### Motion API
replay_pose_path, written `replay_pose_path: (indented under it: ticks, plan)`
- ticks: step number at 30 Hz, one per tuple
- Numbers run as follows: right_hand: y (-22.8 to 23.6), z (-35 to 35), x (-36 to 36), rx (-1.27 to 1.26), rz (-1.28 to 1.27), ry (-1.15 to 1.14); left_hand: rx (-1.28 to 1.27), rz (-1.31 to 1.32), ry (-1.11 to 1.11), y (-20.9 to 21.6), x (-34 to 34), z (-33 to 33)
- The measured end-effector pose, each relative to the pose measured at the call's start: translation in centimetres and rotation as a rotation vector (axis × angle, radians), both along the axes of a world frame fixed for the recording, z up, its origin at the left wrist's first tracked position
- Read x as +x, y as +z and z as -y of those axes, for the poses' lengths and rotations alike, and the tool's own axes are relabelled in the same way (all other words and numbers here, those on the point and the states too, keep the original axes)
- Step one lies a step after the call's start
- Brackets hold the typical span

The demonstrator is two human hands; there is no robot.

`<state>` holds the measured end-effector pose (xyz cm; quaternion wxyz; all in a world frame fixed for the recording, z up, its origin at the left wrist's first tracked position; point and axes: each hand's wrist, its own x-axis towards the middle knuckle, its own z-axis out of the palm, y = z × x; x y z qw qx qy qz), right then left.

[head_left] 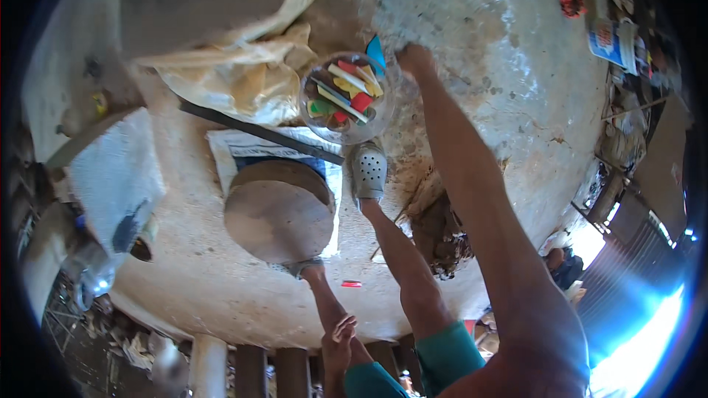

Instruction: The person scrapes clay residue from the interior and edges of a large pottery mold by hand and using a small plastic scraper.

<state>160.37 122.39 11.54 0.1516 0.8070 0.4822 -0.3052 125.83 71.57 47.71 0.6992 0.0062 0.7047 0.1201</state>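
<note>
My right hand [417, 61] reaches far forward at the end of a stretched arm, slightly blurred. Its fingers are curled in, and whatever they may hold is hidden. Just left of it stands a clear round tub [308, 121] filled with red, yellow, white and green strips and pieces. A blue flat piece [376, 53] sticks up at the tub's far right rim, a small gap from the hand. Low in the picture, my left hand [341, 335] hangs by my leg with loosely bent fingers and nothing seen in it.
A round grey-brown disc [276, 221] rests by my feet on a white sack [218, 149]. Behind it lies a dark bar [258, 130]. A large grey mass [203, 4] sits on yellowish plastic sheeting [236, 88]. A small red object [352, 284] is on the floor; a white-blue bucket [613, 44] stands right.
</note>
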Motion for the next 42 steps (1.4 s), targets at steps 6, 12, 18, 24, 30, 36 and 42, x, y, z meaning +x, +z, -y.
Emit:
replay_pose_path:
  ticks: [6, 12, 18, 24, 30, 36, 42]
  plan:
    - [-8.3, -5.7, -4.4, -0.168, 0.063, 0.183, -0.177, 0.003, 0.223, -6.6, 6.4, -2.1]
    - [-10.7, -3.5, -1.9, 0.019, -0.126, 0.208, -0.189, 0.049, 0.381, -8.1, 6.8, -3.7]
    - [-0.9, -0.7, -0.2, 0.592, -0.362, -0.044, -0.140, 0.033, 0.427, -6.6, 4.4, -4.4]
    - [7.6, 7.1, -9.5, 0.441, -0.413, 0.196, -0.144, 0.049, 0.480, -7.1, 3.3, -2.0]
    - [-2.5, 9.6, -14.7, 0.331, -0.045, 0.640, -0.130, 0.057, 0.554, -9.4, 3.3, 0.5]
    - [-4.4, 8.9, -17.1, 0.312, 0.029, 0.909, -0.129, 0.042, 0.693, -8.6, 3.5, 1.7]
    - [2.9, 9.4, -18.8, 0.293, 0.042, 0.452, 0.031, -0.018, 0.849, -4.9, 2.1, 3.9]
